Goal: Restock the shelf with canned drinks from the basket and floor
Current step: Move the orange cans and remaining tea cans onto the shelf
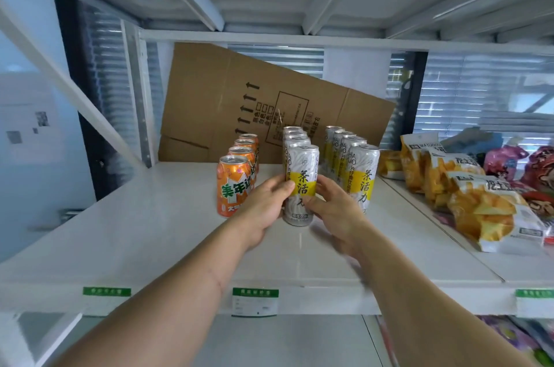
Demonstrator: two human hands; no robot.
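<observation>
The tall grey-and-yellow can (300,183) stands at the front of the middle row on the shelf (168,225), gripped by the left hand (263,204) and right hand (329,204), so a careless push may topple the orange cans (235,183) just beside.

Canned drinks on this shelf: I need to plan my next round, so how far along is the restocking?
Done: three rows stand on the shelf, four orange cans, and two rows of tall silver-and-yellow cans, the right row four deep. In hand: the left hand and right hand both hold the front can of the middle row, standing on the shelf. Left: unknown, since basket and floor are out of view.
</observation>
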